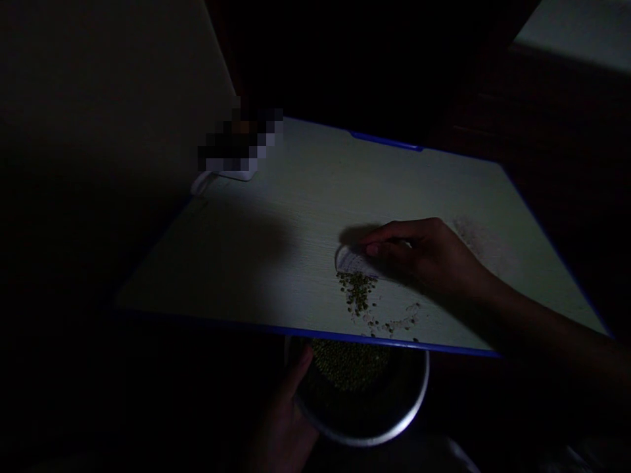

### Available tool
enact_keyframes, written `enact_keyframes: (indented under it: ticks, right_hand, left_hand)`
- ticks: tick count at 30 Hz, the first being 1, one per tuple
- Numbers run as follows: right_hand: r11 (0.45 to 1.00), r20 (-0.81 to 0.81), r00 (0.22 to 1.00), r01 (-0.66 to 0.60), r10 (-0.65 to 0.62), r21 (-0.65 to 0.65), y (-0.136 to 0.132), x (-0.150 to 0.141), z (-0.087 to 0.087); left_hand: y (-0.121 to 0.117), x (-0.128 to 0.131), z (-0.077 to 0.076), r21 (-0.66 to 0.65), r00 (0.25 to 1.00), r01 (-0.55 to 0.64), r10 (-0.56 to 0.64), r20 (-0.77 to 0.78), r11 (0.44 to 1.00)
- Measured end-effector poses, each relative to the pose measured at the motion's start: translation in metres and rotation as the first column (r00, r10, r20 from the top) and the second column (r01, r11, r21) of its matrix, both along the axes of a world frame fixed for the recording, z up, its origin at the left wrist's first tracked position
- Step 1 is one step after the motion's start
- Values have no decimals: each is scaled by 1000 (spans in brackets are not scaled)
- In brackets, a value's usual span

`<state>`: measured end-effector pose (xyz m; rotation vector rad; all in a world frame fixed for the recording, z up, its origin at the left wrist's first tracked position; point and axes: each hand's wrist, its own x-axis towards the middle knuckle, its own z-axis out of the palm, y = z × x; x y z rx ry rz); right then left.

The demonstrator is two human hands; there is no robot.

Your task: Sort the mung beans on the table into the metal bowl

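Note:
My right hand [424, 253] pinches a thin, clear protractor [355, 261] with a curved edge and fine markings. Its lower edge stands against a small heap of green mung beans [358, 289] on the pale tabletop [221, 263]. A few loose beans and pale grains trail from the heap to the blue front edge. Below that edge, my left hand [293, 414] grips the left side of a round metal bowl [389, 433], thumb over the rim. Many green beans lie inside the bowl, and the tabletop hides its far side.
Pale grains [476, 240] are spread on the tabletop right of my right hand. At the back left corner lies a blurred-out object with a white edge [236, 172]. A wall [113, 79] rises on the left. The room is very dark.

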<state>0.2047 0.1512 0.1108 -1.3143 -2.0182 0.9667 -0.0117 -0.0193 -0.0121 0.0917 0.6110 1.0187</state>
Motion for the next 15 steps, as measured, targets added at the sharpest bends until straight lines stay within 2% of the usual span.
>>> enact_keyframes:
  ticks: [4,7,10,13,15]
  right_hand:
    - [964,74,984,-173,161,204,-12,8,11]
    - [919,160,970,-228,185,321,-24,20,19]
    - [915,222,973,-144,62,376,-34,41,25]
    - [910,276,945,49,-176,412,-36,68,26]
    - [874,276,910,157,-310,461,-32,83,23]
  left_hand:
    - [3,0,0,-143,990,-11,31,136,990]
    - [5,2,5,-185,985,-45,74,153,982]
    - [6,5,10,-199,987,-51,80,140,979]
    - [8,10,14,-195,991,-57,78,107,979]
    - [10,15,16,-176,991,-72,90,97,982]
